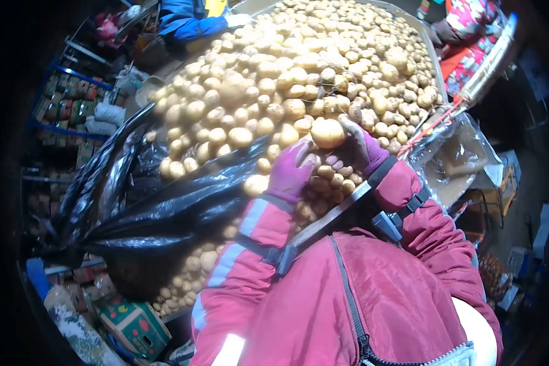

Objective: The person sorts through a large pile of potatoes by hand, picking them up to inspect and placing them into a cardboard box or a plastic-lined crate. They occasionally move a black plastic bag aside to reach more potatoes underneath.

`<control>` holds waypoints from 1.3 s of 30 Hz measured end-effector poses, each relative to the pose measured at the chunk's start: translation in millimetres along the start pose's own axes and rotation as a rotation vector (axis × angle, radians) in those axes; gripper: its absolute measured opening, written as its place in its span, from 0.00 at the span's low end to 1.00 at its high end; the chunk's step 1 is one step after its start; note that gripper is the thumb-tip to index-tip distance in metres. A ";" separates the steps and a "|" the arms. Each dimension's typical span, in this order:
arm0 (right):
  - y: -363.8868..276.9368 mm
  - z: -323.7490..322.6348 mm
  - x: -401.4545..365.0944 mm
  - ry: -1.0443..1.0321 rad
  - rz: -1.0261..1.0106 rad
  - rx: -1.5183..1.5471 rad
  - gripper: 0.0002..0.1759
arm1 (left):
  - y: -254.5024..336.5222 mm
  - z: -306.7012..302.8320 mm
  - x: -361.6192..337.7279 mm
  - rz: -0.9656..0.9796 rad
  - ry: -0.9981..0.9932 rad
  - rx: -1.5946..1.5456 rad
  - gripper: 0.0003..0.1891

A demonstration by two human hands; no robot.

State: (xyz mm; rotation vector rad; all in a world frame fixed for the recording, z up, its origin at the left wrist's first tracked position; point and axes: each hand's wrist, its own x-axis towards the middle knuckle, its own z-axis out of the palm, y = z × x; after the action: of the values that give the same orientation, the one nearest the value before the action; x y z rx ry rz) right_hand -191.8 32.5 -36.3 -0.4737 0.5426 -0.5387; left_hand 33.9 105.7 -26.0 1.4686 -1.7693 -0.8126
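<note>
A large heap of potatoes (256, 85) fills the table in front of me. My left hand (291, 169), in a purple glove, is at the near side of the heap, its fingers curved beside a large pale potato (327, 133). On the other side of that potato is my right hand (363, 146), also gloved, with its fingers against the potato's right edge. The left fingertips come close to the potato; whether they touch it is unclear. Below and between the hands lie smaller potatoes (326, 183).
Black plastic sheeting (177, 207) lies to the left. A metal edge (330, 215) runs before my body. A clear plastic-lined box (454, 158) stands right. Co-workers in blue (189, 21) and floral clothing (463, 67) are across the heap. A green carton (131, 323) sits lower left.
</note>
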 end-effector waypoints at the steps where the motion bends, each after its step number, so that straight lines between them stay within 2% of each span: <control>1: 4.2 -3.6 -6.9 0.044 0.021 -0.018 0.45 | 3.2 -1.8 1.0 0.015 0.020 -0.019 0.25; 2: 9.3 -7.1 -14.1 0.089 0.043 -0.034 0.45 | 7.5 -1.3 0.8 0.029 0.040 -0.039 0.25; 3: 16.8 -11.7 -20.8 0.095 0.000 -0.060 0.44 | 13.3 -0.8 -2.8 -0.060 0.090 -0.114 0.24; 5: 20.4 3.4 -39.0 0.203 -0.051 -0.230 0.44 | 14.2 0.0 -0.2 -0.129 0.010 -0.298 0.30; 6: 24.4 9.3 -45.4 0.262 0.009 -0.143 0.44 | 25.1 -2.1 -0.7 -0.168 -0.035 -0.396 0.32; 7: 27.6 14.1 -51.5 0.236 -0.046 -0.108 0.40 | 28.1 0.6 0.5 -0.175 -0.118 -0.370 0.34; 8: 29.8 14.4 -53.3 0.243 0.025 -0.158 0.42 | 30.6 4.7 1.5 -0.182 -0.198 -0.342 0.35; 9: 35.0 14.6 -53.8 0.254 0.024 -0.178 0.41 | 28.7 11.6 0.4 -0.081 -0.209 -0.232 0.35; 12: 53.3 12.5 -53.3 0.316 -0.032 -0.170 0.37 | 25.3 28.8 -6.9 -0.245 -0.205 -0.570 0.34; 16: 74.7 18.6 -53.1 0.344 -0.200 0.023 0.30 | 42.4 20.8 -15.5 0.005 -0.060 -0.084 0.31; 17: 82.8 10.5 -49.3 0.225 -0.286 0.079 0.31 | 39.6 23.3 -20.1 0.080 -0.036 -0.071 0.30; 19: 90.2 4.4 -47.1 0.271 -0.346 -0.018 0.36 | 32.4 31.9 -31.0 0.232 0.012 -0.046 0.27; 21: 94.5 2.5 -48.2 0.317 -0.404 -0.115 0.42 | 56.1 25.7 -44.5 0.382 0.012 -0.005 0.26; 24: 98.7 -2.5 -58.5 0.222 -0.452 -0.067 0.42 | 53.7 30.0 -55.0 0.262 -0.054 -0.109 0.23; 25: 92.1 9.8 -69.9 0.160 -0.394 0.030 0.47 | 63.7 25.7 -60.1 0.215 -0.087 -0.153 0.23; 28: 94.5 3.1 -76.9 0.178 -0.376 -0.092 0.47 | 64.6 26.4 -68.7 0.061 -0.175 -0.283 0.22; 32: 91.5 6.1 -89.1 0.172 -0.447 0.010 0.47 | 66.8 31.7 -67.0 -0.005 -0.270 -0.366 0.24; 33: 89.4 8.2 -91.7 0.195 -0.443 0.070 0.45 | 69.2 36.3 -69.0 -0.025 -0.288 -0.432 0.25; 36: 90.7 -6.2 -100.9 0.238 -0.471 -0.052 0.42 | 85.6 41.6 -65.6 -0.065 -0.409 -0.518 0.27; 37: 93.0 -4.9 -105.2 0.189 -0.471 0.190 0.40 | 92.6 42.9 -64.0 -0.085 -0.443 -0.537 0.27; 39: 94.5 -17.8 -116.0 0.182 -0.424 0.240 0.37 | 100.0 47.7 -62.4 -0.176 -0.512 -0.594 0.26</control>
State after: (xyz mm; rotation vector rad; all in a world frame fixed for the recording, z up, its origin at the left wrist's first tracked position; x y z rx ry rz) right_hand -253.6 167.7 -60.7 -0.3113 0.5441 -1.0479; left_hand -53.1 185.4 21.3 1.0737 -1.5360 -1.7528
